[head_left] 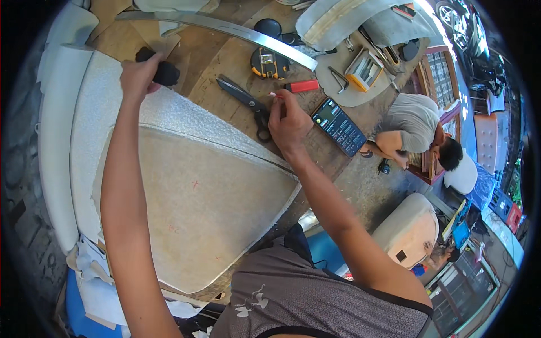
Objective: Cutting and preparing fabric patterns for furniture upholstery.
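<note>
Landmark: the pale foam panel (208, 197) lying across my wooden workbench (220, 62); every place below is told from it.
Left hand: my left hand (138, 73) sits at the panel's far left corner, fingers curled shut around a black block (163, 70) that rests on the panel's textured edge.
Right hand: my right hand (287, 121) hovers just past the panel's far right edge, fingertips pinched tight on a thin red-tipped marker (275, 95).
Scissors: black scissors (248, 104) lie on the bench just beyond the panel, their handle touching my right hand's knuckle side.
Phone: a dark phone (338, 127) lies right of that hand, farther from the panel.
Knife: a red-handled cutter (301, 86) sits beyond the marker.
Tape: a yellow-and-black tape measure (269, 63) rests farther off, beside a long metal strip (225, 28).
Marks: small red crosses show on the panel's smooth face.
Other person: someone in a grey shirt (414, 121) crouches on the floor, well apart to the right.
</note>
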### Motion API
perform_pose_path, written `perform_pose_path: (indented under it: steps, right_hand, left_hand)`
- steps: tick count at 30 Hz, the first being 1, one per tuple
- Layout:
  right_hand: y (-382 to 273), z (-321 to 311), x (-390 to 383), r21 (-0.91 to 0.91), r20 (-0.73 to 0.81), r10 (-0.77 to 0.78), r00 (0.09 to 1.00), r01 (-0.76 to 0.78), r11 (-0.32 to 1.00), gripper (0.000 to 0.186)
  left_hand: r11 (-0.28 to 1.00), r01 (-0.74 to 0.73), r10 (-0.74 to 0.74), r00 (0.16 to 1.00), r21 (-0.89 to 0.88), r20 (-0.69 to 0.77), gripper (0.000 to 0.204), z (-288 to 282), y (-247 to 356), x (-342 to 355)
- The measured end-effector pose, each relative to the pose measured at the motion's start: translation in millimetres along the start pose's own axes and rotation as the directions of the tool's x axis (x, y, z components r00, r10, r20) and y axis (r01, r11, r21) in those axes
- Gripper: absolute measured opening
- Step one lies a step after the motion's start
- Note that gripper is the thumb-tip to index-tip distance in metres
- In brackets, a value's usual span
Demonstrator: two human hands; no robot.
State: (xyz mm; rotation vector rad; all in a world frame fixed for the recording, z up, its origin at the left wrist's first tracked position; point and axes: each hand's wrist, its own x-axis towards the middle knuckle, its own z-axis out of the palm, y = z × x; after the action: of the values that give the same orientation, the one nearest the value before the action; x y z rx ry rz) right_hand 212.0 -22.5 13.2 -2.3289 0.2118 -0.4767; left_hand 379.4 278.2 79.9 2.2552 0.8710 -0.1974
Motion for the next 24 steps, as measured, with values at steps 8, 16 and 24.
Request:
perform_pose_path:
  steps: [8,16,24]
  right_hand:
    - [7,5,0,-0.035,-0.052,-0.110,0.993,0.109,0.993,0.022]
    - [0,-24,-15,0.166,0.000,-0.218,0.976,0.215,0.963,0.026]
    - [11,-101,-113,0.257,0.115,-0.245,0.963,0.209,0.944,0.033]
  left_hand:
    - [0.942,-0.171,0.232,0.954,0.290,-0.192,0.077,37,-29,-61]
    - [0.700,-0.696,0.686,0.718,0.161,0.120,0.024,63,-189,-352]
    - [0.631,-0.748,0.616,0.644,0.206,0.454,0.053,89,-212,-420]
